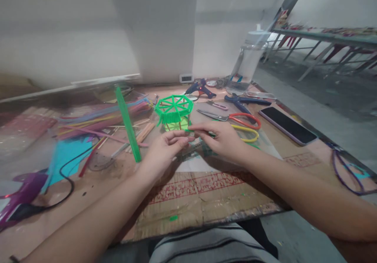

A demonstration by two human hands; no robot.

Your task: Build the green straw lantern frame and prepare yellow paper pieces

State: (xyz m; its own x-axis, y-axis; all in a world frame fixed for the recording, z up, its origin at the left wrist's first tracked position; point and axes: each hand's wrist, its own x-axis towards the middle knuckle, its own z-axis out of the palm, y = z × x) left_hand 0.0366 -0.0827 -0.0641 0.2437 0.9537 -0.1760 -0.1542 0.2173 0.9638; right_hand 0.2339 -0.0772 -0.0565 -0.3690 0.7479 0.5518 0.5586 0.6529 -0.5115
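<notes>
My left hand (167, 147) and my right hand (225, 139) meet over the middle of the table, fingertips close together. The right fingers pinch a short green piece (188, 130) that looks like pipe cleaner. My left thumb and fingers are pressed together beside it; what they hold, if anything, is hidden. Just beyond the hands stands a green model (173, 111) with a spoked octagonal top on thin brown posts and a yellow-green base. Its lower front is partly covered by my fingers. Left of it, a bundle of green pipe cleaners (128, 125) stands tilted.
Right of the hands lie orange-handled scissors (244, 119), a yellow handle loop (250, 134), blue pliers (244, 101) and a phone (287, 125). A blue glue gun (202, 88) and water bottle (246, 64) stand behind. A purple glue gun (22, 196) with a black cord lies left.
</notes>
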